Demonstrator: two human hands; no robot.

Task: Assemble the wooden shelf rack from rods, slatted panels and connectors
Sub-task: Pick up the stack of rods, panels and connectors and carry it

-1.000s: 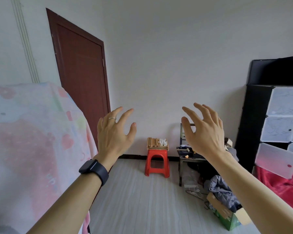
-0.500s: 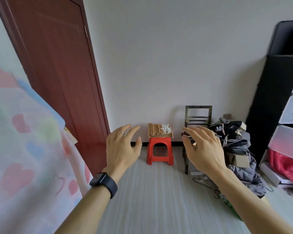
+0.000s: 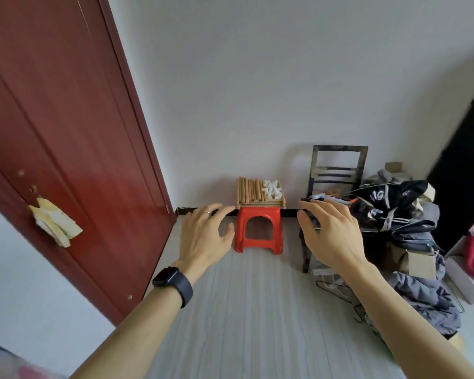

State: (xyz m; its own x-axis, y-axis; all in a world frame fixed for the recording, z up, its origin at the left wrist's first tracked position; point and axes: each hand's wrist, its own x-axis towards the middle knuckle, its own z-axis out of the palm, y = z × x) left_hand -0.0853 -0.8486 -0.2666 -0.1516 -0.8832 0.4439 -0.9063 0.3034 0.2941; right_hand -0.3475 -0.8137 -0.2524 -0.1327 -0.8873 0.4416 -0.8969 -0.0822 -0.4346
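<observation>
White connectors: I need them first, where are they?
In the head view, the white connectors lie piled on the stacked slatted panels atop the red stool, right of the wooden rods, by the far wall.

A plain white wall (image 3: 257,77) fills the far side under soft, even light. A dark red door (image 3: 52,119) slants across the left. The floor (image 3: 244,310) is pale grey planking. A red plastic stool (image 3: 257,213) stands by the wall, a dark chair (image 3: 340,148) near it to the right, clothes (image 3: 402,209) heaped beyond.
</observation>
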